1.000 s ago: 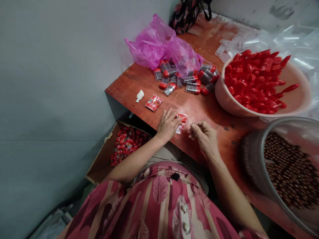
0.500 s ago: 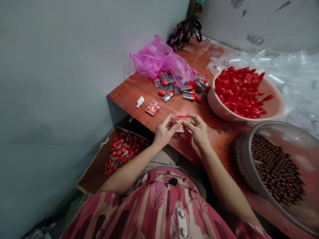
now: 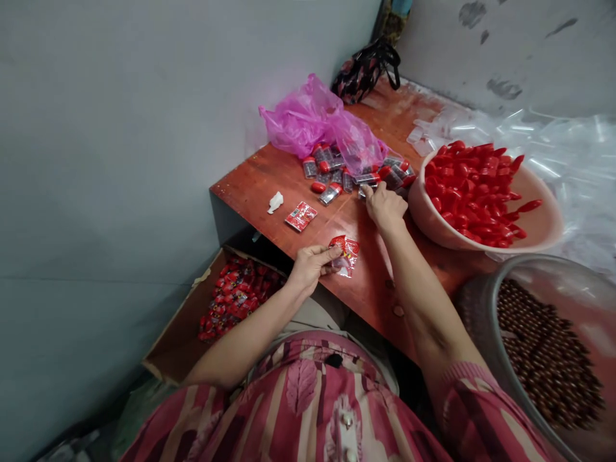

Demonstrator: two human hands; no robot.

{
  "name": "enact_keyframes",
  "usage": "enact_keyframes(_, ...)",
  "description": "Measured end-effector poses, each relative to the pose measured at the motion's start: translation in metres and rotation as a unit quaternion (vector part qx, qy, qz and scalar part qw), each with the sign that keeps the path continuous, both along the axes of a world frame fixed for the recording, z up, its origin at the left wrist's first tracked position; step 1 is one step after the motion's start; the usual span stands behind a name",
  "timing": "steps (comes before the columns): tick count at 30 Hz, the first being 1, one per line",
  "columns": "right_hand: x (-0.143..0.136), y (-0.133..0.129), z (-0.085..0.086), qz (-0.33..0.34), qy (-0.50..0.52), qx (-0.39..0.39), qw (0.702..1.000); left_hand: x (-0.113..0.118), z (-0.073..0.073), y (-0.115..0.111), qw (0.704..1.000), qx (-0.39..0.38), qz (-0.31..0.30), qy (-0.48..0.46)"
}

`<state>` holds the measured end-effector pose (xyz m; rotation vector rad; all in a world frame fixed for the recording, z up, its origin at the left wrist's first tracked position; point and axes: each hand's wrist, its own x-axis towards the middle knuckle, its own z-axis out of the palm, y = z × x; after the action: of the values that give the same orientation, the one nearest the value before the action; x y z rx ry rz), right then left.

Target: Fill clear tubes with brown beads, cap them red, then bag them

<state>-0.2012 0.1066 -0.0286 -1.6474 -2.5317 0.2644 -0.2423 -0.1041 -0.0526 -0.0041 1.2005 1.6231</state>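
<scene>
My left hand (image 3: 310,266) pinches the edge of a small red printed plastic packet (image 3: 350,249) with a clear lower part, over the table's front edge. Farther forward, my right hand (image 3: 386,206) has its fingers bent onto a small clear container (image 3: 366,190) at the near side of a pile; the hand hides much of it. Dark contents show through the pile's red-capped containers (image 3: 331,194). Flat on the table lies a stack of red printed packets (image 3: 301,216), beside a crumpled white scrap (image 3: 275,203).
A pink bowl (image 3: 553,224) of red plastic pieces stands right, with a grey basin (image 3: 495,308) of brown balls nearer me. Clear plastic (image 3: 587,167) lies behind. A pink bag (image 3: 308,119) partly covers the pile. Below left sits a cardboard box (image 3: 176,340) of filled red packets.
My right hand has left the packet and moved forward to the containers. My left hand keeps the packet, now lower and more opened out. The view has shifted slightly.
</scene>
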Motion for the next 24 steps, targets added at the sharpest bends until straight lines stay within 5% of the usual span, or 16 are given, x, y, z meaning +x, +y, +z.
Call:
enact_keyframes(7,0.010,0.001,-0.006,0.020,0.062,-0.063,0.996,-0.013,0.004,0.001,0.991,0.009,0.082,-0.103)
enact_keyframes(13,0.017,-0.007,-0.025,0.026,0.273,-0.109,0.955,-0.018,0.004,0.003,0.978,0.054,0.137,-0.147)
enact_keyframes(15,0.019,-0.019,-0.027,0.038,0.350,-0.121,0.928,-0.019,0.005,0.002,0.975,0.058,0.154,-0.149)
enact_keyframes(20,0.055,-0.078,-0.016,0.113,0.534,-0.224,0.807,-0.019,0.009,0.000,0.973,0.055,0.167,-0.150)
enact_keyframes(24,0.087,-0.129,-0.010,0.136,0.519,-0.324,0.779,-0.010,0.008,0.006,0.970,0.054,0.181,-0.154)
